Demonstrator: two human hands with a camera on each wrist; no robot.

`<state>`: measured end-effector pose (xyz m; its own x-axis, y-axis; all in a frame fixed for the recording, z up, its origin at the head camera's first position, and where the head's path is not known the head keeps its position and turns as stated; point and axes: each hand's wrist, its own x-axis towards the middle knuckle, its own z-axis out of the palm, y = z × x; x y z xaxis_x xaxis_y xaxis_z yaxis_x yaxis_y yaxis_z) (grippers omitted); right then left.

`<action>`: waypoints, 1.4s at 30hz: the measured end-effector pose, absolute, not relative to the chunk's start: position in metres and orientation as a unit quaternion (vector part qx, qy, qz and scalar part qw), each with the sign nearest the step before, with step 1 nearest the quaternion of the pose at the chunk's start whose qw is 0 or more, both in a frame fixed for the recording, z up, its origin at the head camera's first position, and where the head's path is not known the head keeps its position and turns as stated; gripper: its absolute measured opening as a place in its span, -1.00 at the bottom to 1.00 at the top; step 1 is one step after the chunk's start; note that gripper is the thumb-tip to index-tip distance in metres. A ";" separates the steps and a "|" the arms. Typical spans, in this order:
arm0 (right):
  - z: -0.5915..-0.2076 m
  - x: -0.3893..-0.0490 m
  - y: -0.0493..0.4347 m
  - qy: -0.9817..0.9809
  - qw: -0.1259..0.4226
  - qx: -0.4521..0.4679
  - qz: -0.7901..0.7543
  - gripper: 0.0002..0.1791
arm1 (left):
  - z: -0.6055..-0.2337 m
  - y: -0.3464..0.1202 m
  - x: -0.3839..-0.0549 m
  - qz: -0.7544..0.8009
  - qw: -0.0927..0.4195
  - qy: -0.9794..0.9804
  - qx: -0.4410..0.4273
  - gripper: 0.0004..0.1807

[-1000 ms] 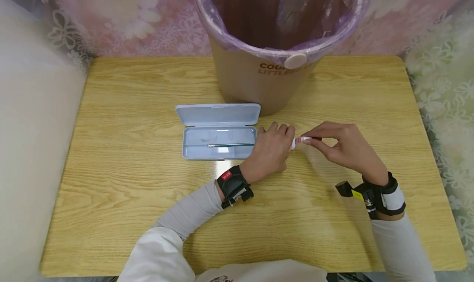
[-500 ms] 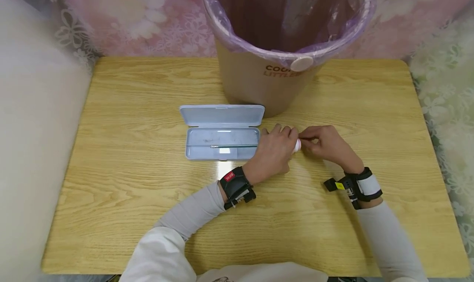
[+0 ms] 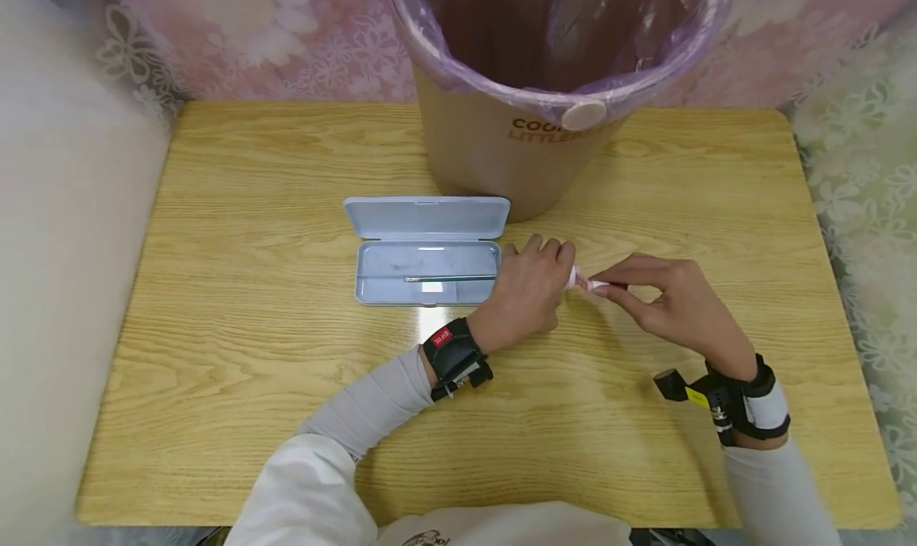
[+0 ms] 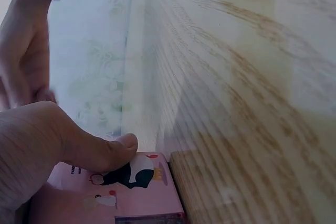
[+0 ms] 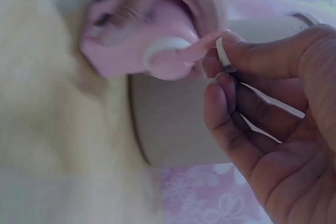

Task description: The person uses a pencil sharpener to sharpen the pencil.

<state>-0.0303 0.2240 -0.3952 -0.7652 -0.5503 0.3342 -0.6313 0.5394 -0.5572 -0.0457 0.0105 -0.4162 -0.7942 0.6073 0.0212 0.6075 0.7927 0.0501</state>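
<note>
My left hand [image 3: 526, 295] grips a pink crank pencil sharpener [image 4: 79, 208] with a cartoon penguin on it, the thumb pressing on its side. The sharpener's crank arm [image 5: 197, 50] points toward my right hand [image 3: 666, 299]. Between thumb and fingers, that hand pinches the white knob [image 5: 223, 56] at the crank's end. A dark green pencil [image 3: 451, 278] stretches left from behind my left hand, over a light blue pencil case [image 3: 394, 259] that stands with its lid raised. The pencil's other end is hidden by the left hand.
Behind the pencil case, a tall brown bin [image 3: 494, 156] with a purple liner stands on the wooden table [image 3: 251, 331]. Pink floral covering [image 3: 315, 44] rises along the back edge, with pale walls at both sides.
My right hand moved in close to the left hand, then back out to the right and toward me, turning the crank. The left hand stays in place on the sharpener.
</note>
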 end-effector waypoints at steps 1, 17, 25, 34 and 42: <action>-0.392 -0.035 0.223 -0.877 0.066 0.333 0.341 -0.63 | -0.416 0.010 -0.046 -0.027 0.005 -0.947 -0.321 -0.52; -0.443 -0.066 0.219 -0.918 -0.027 0.257 0.300 -0.86 | -0.414 0.015 -0.047 -0.038 -0.021 -0.946 -0.323 -0.44; -0.429 -0.013 0.220 -0.902 0.018 0.296 0.313 -0.74 | -0.412 0.011 -0.048 -0.012 0.009 -0.948 -0.319 -0.53; -0.394 -0.038 0.215 -0.897 0.082 0.286 0.326 -0.70 | -0.418 0.008 -0.048 -0.025 0.015 -0.946 -0.323 -0.56; -0.423 -0.078 0.214 -0.910 0.039 0.269 0.313 -0.84 | -0.418 0.011 -0.046 -0.022 0.007 -0.947 -0.321 -0.30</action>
